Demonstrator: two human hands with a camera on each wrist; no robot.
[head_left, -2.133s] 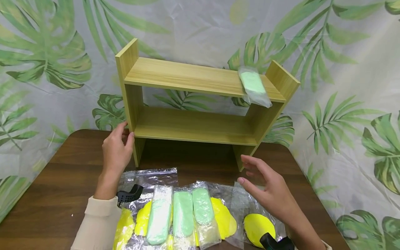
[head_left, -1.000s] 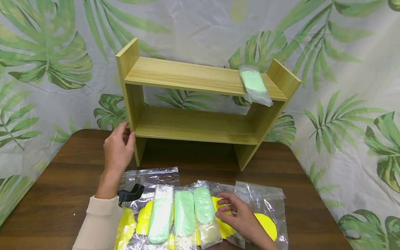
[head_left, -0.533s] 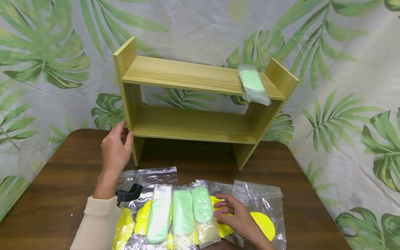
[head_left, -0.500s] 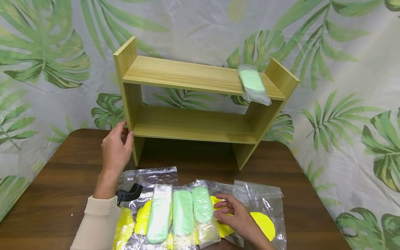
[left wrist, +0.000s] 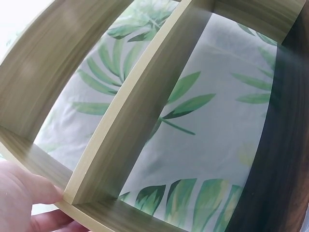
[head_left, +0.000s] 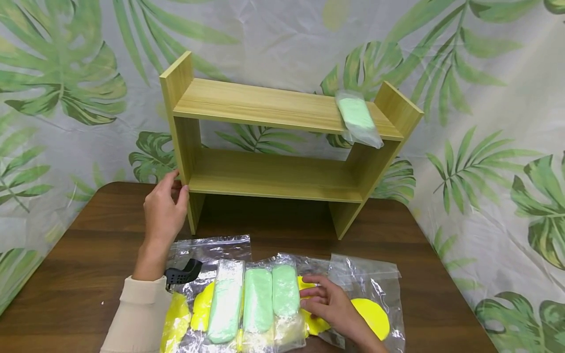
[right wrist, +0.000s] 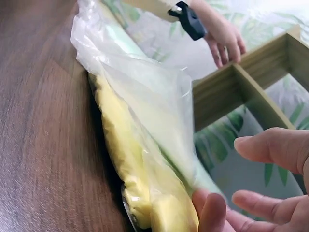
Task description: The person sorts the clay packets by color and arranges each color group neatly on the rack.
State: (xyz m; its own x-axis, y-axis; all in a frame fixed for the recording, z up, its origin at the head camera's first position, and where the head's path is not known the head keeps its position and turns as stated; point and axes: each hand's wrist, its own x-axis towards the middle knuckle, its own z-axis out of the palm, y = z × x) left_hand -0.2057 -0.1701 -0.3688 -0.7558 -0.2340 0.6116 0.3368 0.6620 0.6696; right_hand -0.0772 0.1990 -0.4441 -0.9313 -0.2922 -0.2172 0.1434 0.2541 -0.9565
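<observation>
My left hand (head_left: 164, 208) holds the left upright of a two-tier wooden shelf (head_left: 265, 105). Its thumb lies on the panel's front edge, as the left wrist view shows, and its fingers go out of sight behind. Low in the head view, my right hand (head_left: 330, 303) has loosely bent, spread fingers. Some fingertips touch the right edge of a clear bag with a pale green slab (head_left: 286, 289). Two similar bagged green slabs, a middle one (head_left: 258, 299) and a left one (head_left: 225, 306), lie beside it. All three rest over bagged yellow pieces (head_left: 203, 309).
Another bagged green slab (head_left: 356, 113) lies on the top board's right end, its bag hanging over the front edge. A bagged yellow disc (head_left: 372, 316) is at the right of the dark wooden table (head_left: 88, 255). A leaf-print cloth (head_left: 282, 44) hangs behind.
My right hand has moved down and left to the rightmost of the front green slabs. That tilted bag now lies straighter, close against the middle one. The left hand keeps its place.
</observation>
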